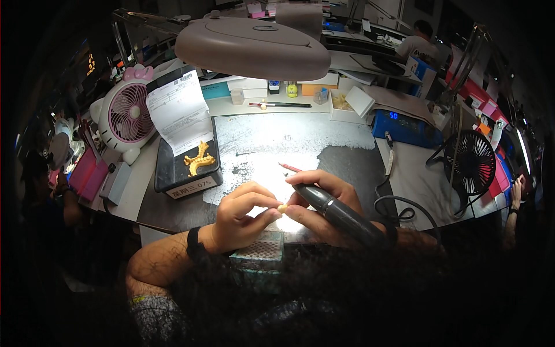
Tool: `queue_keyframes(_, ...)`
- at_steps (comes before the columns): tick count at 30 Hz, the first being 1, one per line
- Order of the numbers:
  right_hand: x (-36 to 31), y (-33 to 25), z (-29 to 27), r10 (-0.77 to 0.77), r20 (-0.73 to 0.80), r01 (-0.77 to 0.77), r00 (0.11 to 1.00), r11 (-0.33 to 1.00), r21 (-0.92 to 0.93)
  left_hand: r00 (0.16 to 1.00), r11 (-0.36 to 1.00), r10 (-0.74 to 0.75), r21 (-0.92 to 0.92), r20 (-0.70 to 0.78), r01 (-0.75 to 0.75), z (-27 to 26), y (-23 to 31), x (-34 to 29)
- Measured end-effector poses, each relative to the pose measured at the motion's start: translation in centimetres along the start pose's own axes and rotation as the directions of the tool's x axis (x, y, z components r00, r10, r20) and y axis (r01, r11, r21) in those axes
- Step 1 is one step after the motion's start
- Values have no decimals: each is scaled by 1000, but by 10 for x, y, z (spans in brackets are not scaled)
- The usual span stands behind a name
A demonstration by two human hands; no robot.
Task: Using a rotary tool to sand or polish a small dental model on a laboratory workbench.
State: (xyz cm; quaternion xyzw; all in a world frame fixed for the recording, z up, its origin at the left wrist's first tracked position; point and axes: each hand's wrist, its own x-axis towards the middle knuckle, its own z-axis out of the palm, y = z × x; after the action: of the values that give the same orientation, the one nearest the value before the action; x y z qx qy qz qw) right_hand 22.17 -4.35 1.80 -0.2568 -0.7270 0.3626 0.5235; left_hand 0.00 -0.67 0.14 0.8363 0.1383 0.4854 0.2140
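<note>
Over the front edge of the bench, my left hand (244, 218) pinches a small cream-coloured, tooth-like piece (282, 209) between thumb and fingertips. My right hand (332, 194) is wrapped round a thick dark rotary handpiece (347, 218), whose body slants down to the right. The right thumb reaches to the small piece as well. Fine detail on the piece is too small to make out. Left of my hands, yellow dental jaw models (200, 159) lie in a black tray (216, 165) with a printed paper sheet (180, 110) standing in it.
A large lamp (251, 49) hangs low over the bench. Below my hands is a perforated grille box (258, 250). At right stand a blue control unit (404, 128), its cable (404, 214) and a black fan (473, 162); a pink-and-white fan (130, 113) is left. Other people (421, 43) sit nearby.
</note>
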Motion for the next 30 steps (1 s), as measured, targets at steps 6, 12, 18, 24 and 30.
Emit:
queue_keyframes(6, 0, 1, 1, 2, -7, -2, 1000, 1000, 9, 1000, 1000, -12, -4, 7, 12, -1, 0, -1)
queue_keyframes(12, 0, 0, 0, -36, 10, 37, 999, 999, -38, 1000, 1000, 0, -6, 6, 0, 0, 0, 0)
queue_keyframes(18, -1, -2, 1, 14, -3, -14, 1000, 1000, 9, 1000, 1000, 19, 3, 7, -19, -1, 0, 0)
queue_keyframes(24, -1, -3, 1, 12, -6, -12, 1000, 1000, 10, 1000, 1000, 26, -8, 3, -26, -1, 0, 0)
queue_keyframes(30, -2, 1, 2, -3, -22, 2, 1000, 1000, -26, 999, 999, 45, 21, -6, -45, -1, 1, 1)
